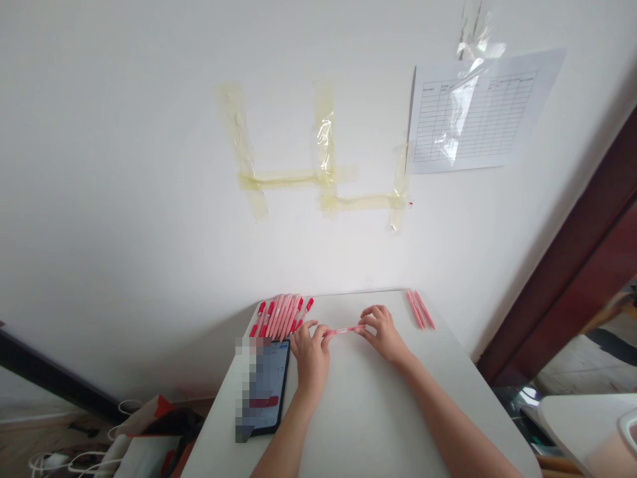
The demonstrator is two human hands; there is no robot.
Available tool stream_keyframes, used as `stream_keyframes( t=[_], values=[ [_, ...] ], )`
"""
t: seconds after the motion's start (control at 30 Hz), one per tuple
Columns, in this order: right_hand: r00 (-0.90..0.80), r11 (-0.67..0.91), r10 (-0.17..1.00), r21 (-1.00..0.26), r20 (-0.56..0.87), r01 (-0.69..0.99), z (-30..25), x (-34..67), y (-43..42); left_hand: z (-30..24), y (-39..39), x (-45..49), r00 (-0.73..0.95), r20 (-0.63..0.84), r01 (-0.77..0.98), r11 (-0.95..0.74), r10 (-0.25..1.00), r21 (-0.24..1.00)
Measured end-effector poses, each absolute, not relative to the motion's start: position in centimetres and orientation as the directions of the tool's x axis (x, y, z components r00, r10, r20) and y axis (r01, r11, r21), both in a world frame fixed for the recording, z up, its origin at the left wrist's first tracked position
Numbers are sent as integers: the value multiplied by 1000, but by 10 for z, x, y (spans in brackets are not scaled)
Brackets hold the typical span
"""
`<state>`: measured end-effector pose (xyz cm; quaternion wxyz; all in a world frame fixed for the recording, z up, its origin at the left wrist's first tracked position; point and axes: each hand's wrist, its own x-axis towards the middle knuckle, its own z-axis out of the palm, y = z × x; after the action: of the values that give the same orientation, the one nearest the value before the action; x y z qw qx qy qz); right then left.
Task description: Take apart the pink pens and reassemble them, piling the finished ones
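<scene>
My left hand [310, 350] and my right hand [382, 332] hold one pink pen [344, 330] between them, level above the white table [368, 411]. Each hand pinches one end with its fingertips. A row of several pink pens with red caps [281, 315] lies at the table's far left, just beyond my left hand. A few pink pen barrels [421, 309] lie at the far right, beyond my right hand.
A phone [266, 388] with a lit screen lies on the table's left side by my left forearm. The table stands against a white wall with yellowed tape [323, 172] and a printed sheet [478, 113]. Bags and cables [144, 438] sit on the floor at left.
</scene>
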<state>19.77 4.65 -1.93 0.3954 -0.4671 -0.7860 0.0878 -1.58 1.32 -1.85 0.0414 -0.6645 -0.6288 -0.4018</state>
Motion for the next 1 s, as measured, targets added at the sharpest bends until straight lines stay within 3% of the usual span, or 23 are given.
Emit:
stream_keyframes(
  t=[0.37,0.67,1.0],
  values=[
    [-247,538,812,-516,529,666,-20,197,47,-27,18,-17,-106,596,874,-211,796,437],
    [-248,566,768,-443,590,696,-22,199,50,-27,18,-17,-102,590,881,-204,801,428],
    [-253,556,792,-484,555,676,-22,198,49,-27,18,-16,-76,603,864,-250,794,438]
  ],
)
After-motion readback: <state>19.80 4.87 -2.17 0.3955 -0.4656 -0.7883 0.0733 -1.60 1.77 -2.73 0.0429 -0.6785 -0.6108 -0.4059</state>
